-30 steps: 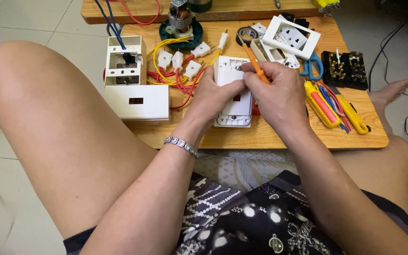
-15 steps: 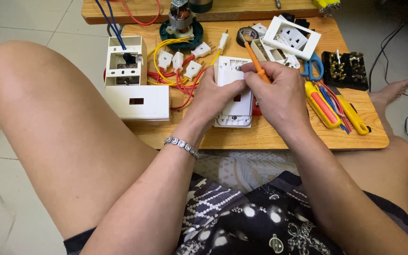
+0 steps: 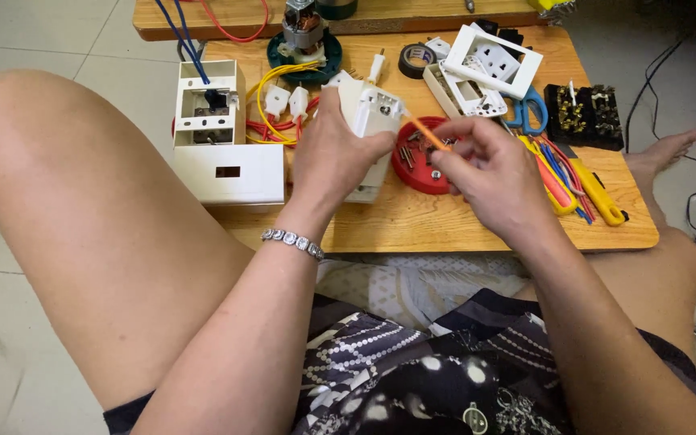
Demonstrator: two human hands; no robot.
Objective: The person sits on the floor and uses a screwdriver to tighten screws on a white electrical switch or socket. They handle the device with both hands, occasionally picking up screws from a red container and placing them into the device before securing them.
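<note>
L hand [image 3: 333, 153] fingers clamped round white socket unit [image 3: 370, 121], R hand [image 3: 489, 173] pinching orange screwdriver [image 3: 427, 134] w/ tip at unit, red lid [image 3: 420, 171] of screws just beside

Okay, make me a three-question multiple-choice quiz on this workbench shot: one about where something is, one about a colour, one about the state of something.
1. Where does the red round dish lie?
A. on the wooden board, between the two hands
B. on the tiled floor
C. on the person's lap

2. What colour are the scissors' handles?
A. green
B. blue
C. white

3. How is the white socket plate held?
A. flat on the board, untouched
B. lifted and tilted in the left hand
C. tucked under the knee

Answers: 1 A, the dish sits on the board with small screws in it. 2 B, blue loops show beside the white frame. 3 B, the left hand grips it off the board while the right hand points an orange screwdriver at it.
</note>
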